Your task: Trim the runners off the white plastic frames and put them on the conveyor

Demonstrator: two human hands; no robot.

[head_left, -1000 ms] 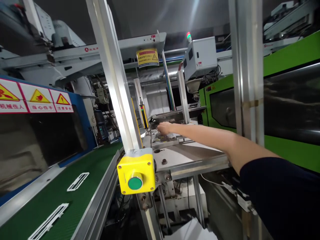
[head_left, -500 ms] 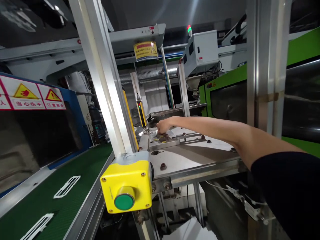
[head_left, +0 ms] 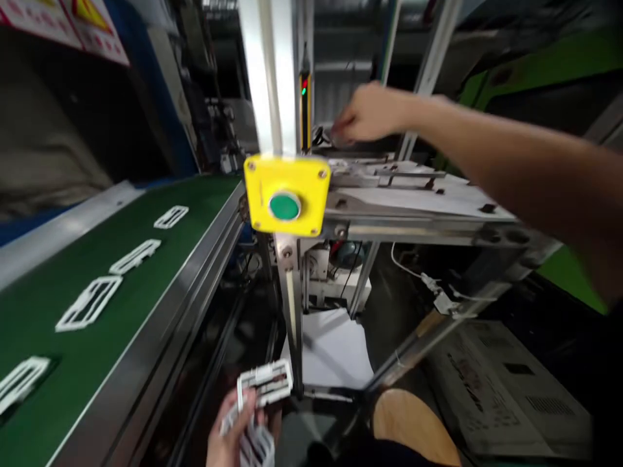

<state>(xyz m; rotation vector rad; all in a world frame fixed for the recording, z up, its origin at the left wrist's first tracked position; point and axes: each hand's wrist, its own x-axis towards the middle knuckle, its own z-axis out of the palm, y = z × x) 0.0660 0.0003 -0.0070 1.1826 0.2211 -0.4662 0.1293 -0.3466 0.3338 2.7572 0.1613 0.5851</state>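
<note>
My right hand [head_left: 370, 113] reaches out over the metal work plate [head_left: 418, 198], lifted above the fixture, its fingers pinched together on something small and blurred that I cannot make out. My left hand [head_left: 232, 436] is low at the bottom edge, closed on a bunch of white plastic frame parts [head_left: 265, 384]. A yellow box with a green push button [head_left: 285, 206] is fixed to the upright post between the two hands.
A green conveyor belt [head_left: 146, 285] on the left carries several white frame parts [head_left: 90, 301]. A blue machine with warning signs [head_left: 73, 19] stands behind it. A green machine [head_left: 559, 65] is at the right. A round wooden stool [head_left: 413, 425] and white paper [head_left: 331, 344] lie below the plate.
The view has tilted down and become blurred. My right hand has lifted off the fixture on the plate. My left hand with the white frame parts has come into view at the bottom.
</note>
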